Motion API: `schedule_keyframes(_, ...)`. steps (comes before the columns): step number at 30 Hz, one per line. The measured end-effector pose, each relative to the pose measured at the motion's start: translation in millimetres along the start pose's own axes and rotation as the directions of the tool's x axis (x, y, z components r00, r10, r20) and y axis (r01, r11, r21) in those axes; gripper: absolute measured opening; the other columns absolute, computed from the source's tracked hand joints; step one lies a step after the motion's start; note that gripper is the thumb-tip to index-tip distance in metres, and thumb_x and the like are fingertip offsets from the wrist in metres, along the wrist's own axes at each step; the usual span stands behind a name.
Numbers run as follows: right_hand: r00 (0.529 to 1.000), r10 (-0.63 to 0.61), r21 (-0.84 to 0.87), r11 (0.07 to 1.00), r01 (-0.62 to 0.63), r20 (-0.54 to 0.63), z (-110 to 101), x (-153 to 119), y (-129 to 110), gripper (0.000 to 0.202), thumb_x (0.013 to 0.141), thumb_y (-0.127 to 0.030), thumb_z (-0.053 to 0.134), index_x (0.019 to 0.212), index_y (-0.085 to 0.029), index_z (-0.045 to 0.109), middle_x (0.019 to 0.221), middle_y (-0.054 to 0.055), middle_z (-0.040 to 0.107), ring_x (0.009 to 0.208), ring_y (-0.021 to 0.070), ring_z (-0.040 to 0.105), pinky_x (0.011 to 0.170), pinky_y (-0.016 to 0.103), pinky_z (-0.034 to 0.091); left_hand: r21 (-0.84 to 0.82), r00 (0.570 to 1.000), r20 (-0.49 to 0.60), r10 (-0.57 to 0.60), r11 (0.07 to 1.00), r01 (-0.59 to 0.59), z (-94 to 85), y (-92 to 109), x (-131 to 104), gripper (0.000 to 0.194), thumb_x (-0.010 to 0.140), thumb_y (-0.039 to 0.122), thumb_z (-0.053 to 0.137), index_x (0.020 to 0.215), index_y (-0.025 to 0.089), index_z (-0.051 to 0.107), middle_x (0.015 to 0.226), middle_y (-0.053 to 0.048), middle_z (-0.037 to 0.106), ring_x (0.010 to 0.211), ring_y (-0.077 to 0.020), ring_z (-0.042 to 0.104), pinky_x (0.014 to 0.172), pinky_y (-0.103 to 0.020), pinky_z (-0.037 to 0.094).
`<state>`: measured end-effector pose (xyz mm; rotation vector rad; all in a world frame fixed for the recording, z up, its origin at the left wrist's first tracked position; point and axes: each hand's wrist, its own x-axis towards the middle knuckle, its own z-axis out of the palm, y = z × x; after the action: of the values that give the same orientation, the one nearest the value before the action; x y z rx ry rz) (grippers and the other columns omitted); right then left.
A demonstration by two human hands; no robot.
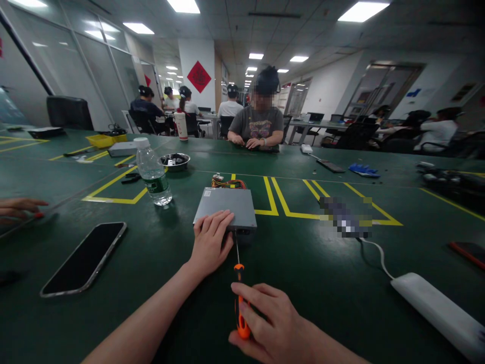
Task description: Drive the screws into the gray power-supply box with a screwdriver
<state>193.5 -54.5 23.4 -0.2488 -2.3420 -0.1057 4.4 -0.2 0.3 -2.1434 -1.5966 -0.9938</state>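
A grey metal computer power supply [227,202] lies on the green table in front of me, its bundle of coloured cables [229,183] at the far side. My left hand [212,236] rests on its near left corner, fingers flat on the top and thumb against the near face. In my right hand [271,316] is an orange and black screwdriver [239,303], gripped by the handle between thumb and fingers. Its thin shaft points away from me, and the tip meets the near face of the power supply beside the socket. The exact contact spot is too small to make out.
A water bottle [153,174] and a phone [85,259] stand and lie to the left, near another person's hand [20,210]. A metal bowl [176,162] sits behind. At right are a white power bank [435,311] with a cable and a blurred device [343,217]. A person [257,121] sits opposite.
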Motion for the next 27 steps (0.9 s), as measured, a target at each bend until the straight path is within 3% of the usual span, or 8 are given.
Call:
schedule_keyframes(2,0.999,0.034,0.026,0.999,-0.035,0.015,1.4,-1.2,0.1,0.030,0.096,-0.037,0.035,0.093,-0.012,0.052,0.095,0.015,0.066,0.081,0.0159,0.064,0.070,0.026,0.052,-0.002,1.000,0.000,-0.002,1.000,0.002,-0.1,0.2,0.0,0.041,0.084,0.024,0.046,0.126,0.024,0.044,0.128,-0.004,0.053,0.118,-0.0208,0.044,0.099,-0.040,0.023)
schedule_keyframes(7,0.979,0.022,-0.020,1.000,-0.019,0.201,-0.5,1.5,-2.6,0.026,0.093,-0.035,0.043,0.108,-0.016,0.052,0.105,0.016,0.062,0.088,0.0188,0.063,0.073,0.028,0.052,-0.007,1.000,-0.001,-0.001,1.000,0.000,-1.0,0.5,0.7,0.042,0.084,0.023,0.046,0.126,0.024,0.044,0.128,-0.005,0.053,0.118,-0.0219,0.045,0.099,-0.042,0.024)
schedule_keyframes(12,1.000,0.012,-0.014,1.000,-0.011,0.024,0.6,-4.3,-1.7,0.022,0.095,-0.030,0.039,0.089,-0.015,0.054,0.098,0.015,0.065,0.089,0.0158,0.063,0.074,0.025,0.051,0.002,1.000,-0.001,0.008,1.000,-0.008,-1.4,0.2,0.6,0.042,0.084,0.023,0.046,0.126,0.024,0.044,0.128,-0.005,0.053,0.118,-0.0222,0.045,0.099,-0.041,0.025)
schedule_keyframes(14,0.999,0.030,0.005,1.000,-0.030,0.031,0.4,-4.2,-1.7,0.026,0.096,-0.033,0.036,0.090,-0.014,0.053,0.098,0.015,0.066,0.088,0.0163,0.064,0.074,0.026,0.052,0.001,1.000,-0.001,0.007,1.000,-0.007,-1.3,0.3,0.6,0.042,0.084,0.022,0.046,0.126,0.024,0.044,0.128,-0.006,0.053,0.118,-0.0224,0.045,0.098,-0.042,0.025)
schedule_keyframes(19,0.982,0.023,-0.018,1.000,-0.020,0.185,-2.5,3.0,-3.6,0.025,0.094,-0.033,0.041,0.105,-0.014,0.053,0.101,0.017,0.064,0.089,0.0197,0.064,0.070,0.028,0.053,0.015,1.000,0.003,0.000,1.000,0.000,-0.6,0.4,0.8,0.042,0.084,0.023,0.046,0.125,0.024,0.044,0.128,-0.005,0.053,0.118,-0.0218,0.045,0.099,-0.041,0.025)
schedule_keyframes(24,0.999,-0.023,0.016,1.000,0.023,0.029,1.6,-2.3,-0.7,0.023,0.096,-0.029,0.038,0.093,-0.012,0.053,0.093,0.015,0.066,0.089,0.0173,0.063,0.073,0.027,0.051,0.010,1.000,0.006,0.003,1.000,-0.003,-0.1,-0.1,0.4,0.042,0.084,0.023,0.046,0.126,0.023,0.044,0.128,-0.005,0.053,0.118,-0.0217,0.044,0.099,-0.041,0.024)
schedule_keyframes(27,0.999,0.013,0.039,0.999,-0.015,0.051,2.3,-4.1,0.2,0.031,0.096,-0.037,0.036,0.095,-0.011,0.053,0.096,0.016,0.066,0.087,0.0173,0.063,0.073,0.027,0.052,0.018,1.000,0.001,0.002,1.000,-0.002,-0.2,0.0,0.2,0.041,0.084,0.023,0.045,0.125,0.023,0.044,0.128,-0.005,0.053,0.118,-0.0218,0.044,0.099,-0.041,0.024)
